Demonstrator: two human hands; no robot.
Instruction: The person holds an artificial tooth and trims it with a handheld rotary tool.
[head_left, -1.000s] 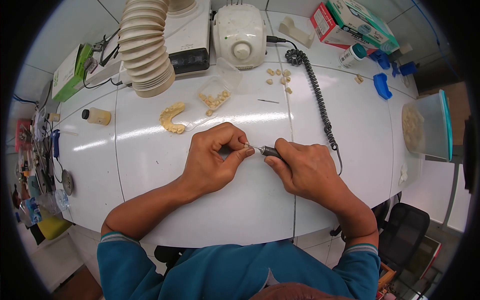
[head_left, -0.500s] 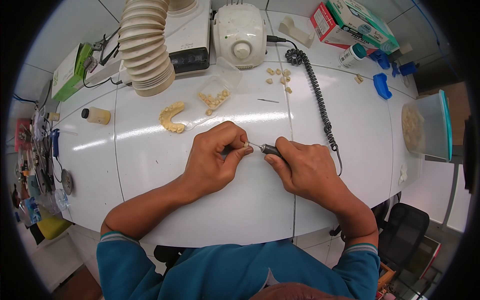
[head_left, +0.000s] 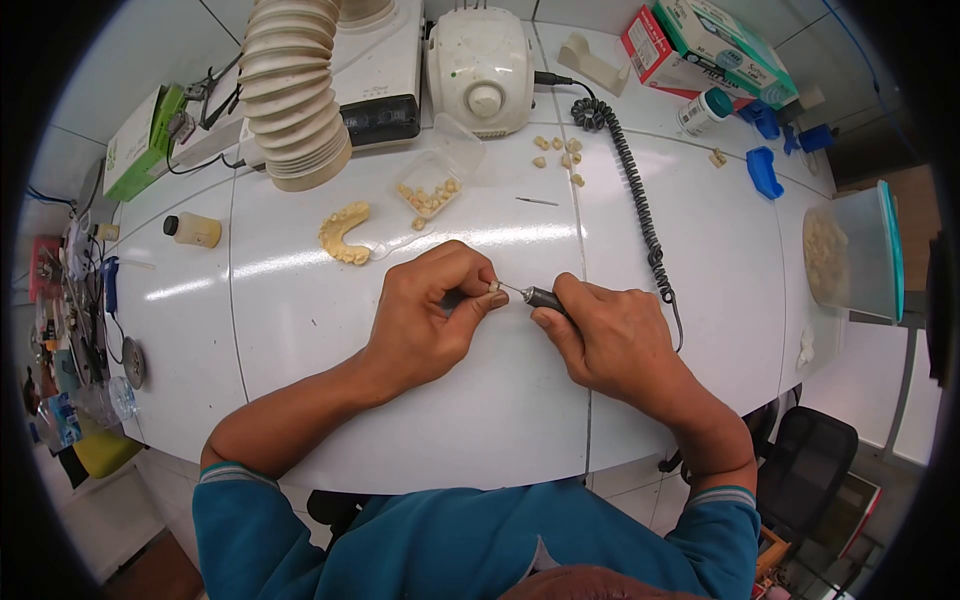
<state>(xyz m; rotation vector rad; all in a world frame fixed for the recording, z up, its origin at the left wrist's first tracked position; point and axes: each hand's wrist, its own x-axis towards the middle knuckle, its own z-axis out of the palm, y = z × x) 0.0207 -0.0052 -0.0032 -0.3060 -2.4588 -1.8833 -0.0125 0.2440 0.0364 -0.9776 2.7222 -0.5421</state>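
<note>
Between the thumb and fingers of my left hand (head_left: 435, 310) is a small cream-coloured artificial tooth (head_left: 494, 287), mostly covered by the fingertips. My right hand (head_left: 620, 335) grips a dark rotary handpiece (head_left: 545, 300), whose thin metal bur points left at the tooth. The bur tip is at or very near the tooth; contact cannot be made out. A coiled black cord (head_left: 640, 190) runs from the handpiece to a white control unit (head_left: 482, 75) at the back. Beyond my left hand lie a yellowish dental arch model (head_left: 343, 235) and a clear box (head_left: 420, 180) with several teeth in it.
A ribbed suction hose (head_left: 290, 110) hangs at the back left. Several loose teeth (head_left: 572, 160) and a thin bur (head_left: 537, 202) lie on the white table (head_left: 480, 420). A small bottle (head_left: 192, 230) stands left. A lidded tub (head_left: 850, 250) and blue trays (head_left: 764, 172) are at right.
The handpiece has shifted very slightly to the right. My left hand still pinches the tooth in nearly the same place.
</note>
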